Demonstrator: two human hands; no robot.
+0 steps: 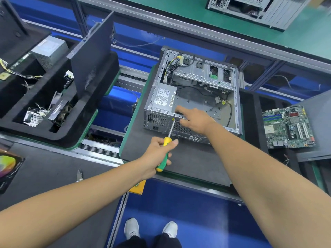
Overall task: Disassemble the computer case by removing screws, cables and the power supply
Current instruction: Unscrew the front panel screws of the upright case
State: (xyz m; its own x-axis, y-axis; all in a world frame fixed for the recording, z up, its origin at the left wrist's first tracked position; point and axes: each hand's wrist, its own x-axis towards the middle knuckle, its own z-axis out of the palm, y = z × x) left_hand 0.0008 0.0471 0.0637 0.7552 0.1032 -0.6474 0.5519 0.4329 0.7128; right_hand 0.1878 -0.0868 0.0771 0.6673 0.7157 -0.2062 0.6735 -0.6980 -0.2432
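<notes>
You are gripping the yellow-and-green screwdriver (165,152) in your left hand (158,154), fingers wrapped round its handle, with the tip sitting at a rear-panel screw (173,119) just beside your right fingertips. Keep the shaft in line with the screw and press in as you turn, so the tip is not slipping out. Your right hand (194,119) is lying over the rim of the computer case (236,97), forefinger stretched out, steadying it. The case is lying open, motherboard out, and the grey power supply (163,98) is sitting inside, just beyond your right forefinger
</notes>
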